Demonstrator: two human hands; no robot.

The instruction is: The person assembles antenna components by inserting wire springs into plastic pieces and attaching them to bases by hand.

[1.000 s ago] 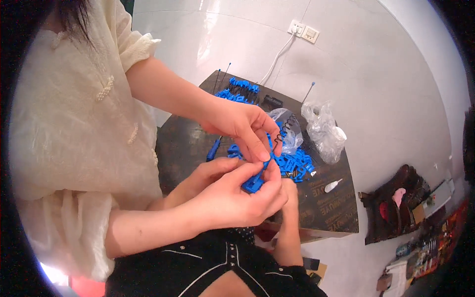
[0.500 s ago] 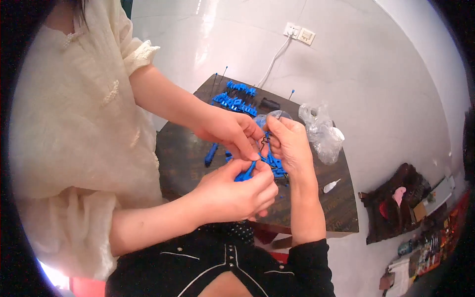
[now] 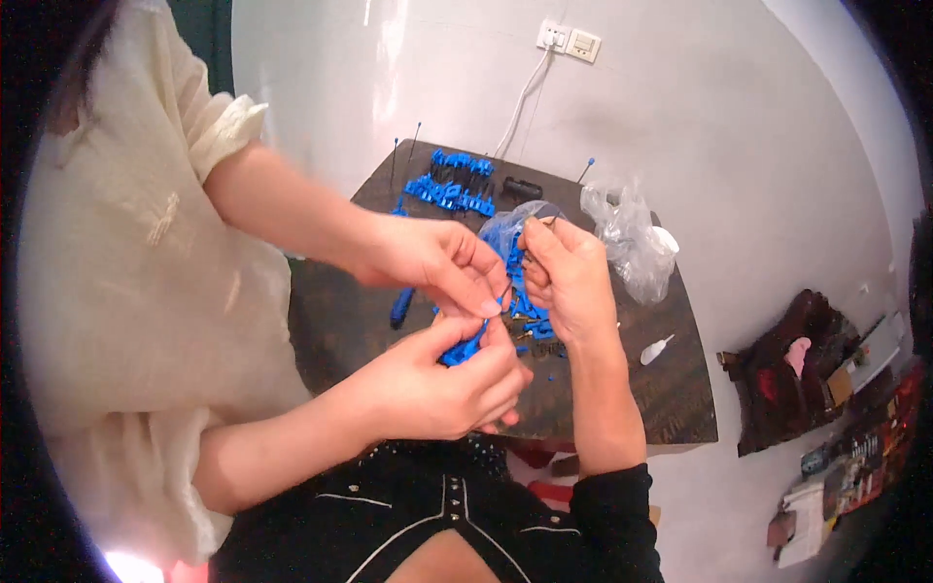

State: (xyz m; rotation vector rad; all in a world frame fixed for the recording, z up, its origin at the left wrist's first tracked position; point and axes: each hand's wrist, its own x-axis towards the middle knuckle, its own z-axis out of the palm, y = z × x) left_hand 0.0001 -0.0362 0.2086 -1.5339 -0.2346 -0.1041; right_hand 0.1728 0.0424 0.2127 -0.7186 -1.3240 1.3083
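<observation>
My right hand [image 3: 571, 282], in a black sleeve, is closed over the table, thumb and forefinger pinching a thin dark piece that barely shows. Of my left hand I can make out nothing certain behind a co-worker's arms. The co-worker, in a cream blouse, reaches in from the left. Their upper hand [image 3: 437, 260] and lower hand [image 3: 452, 379] meet on a small blue plastic part [image 3: 465, 350], fingertips pinched at its upper end. Beyond the fingers, a clear plastic bag [image 3: 525, 216] holds blue pieces. Small blue parts [image 3: 535, 316] lie heaped beside my right hand.
On the dark wooden table [image 3: 651, 389] stand rows of blue-and-black parts [image 3: 452, 185], a black cylinder [image 3: 523, 188] and a blue handle [image 3: 401, 308]. At right lie a crumpled clear bag [image 3: 637, 253] and a small white bottle [image 3: 657, 350]. A cable [image 3: 525, 102] runs down from a wall socket.
The view has shifted slightly. The co-worker's hands have moved a little left, away from my right hand, with the blue part still between them. My right hand keeps its pinch.
</observation>
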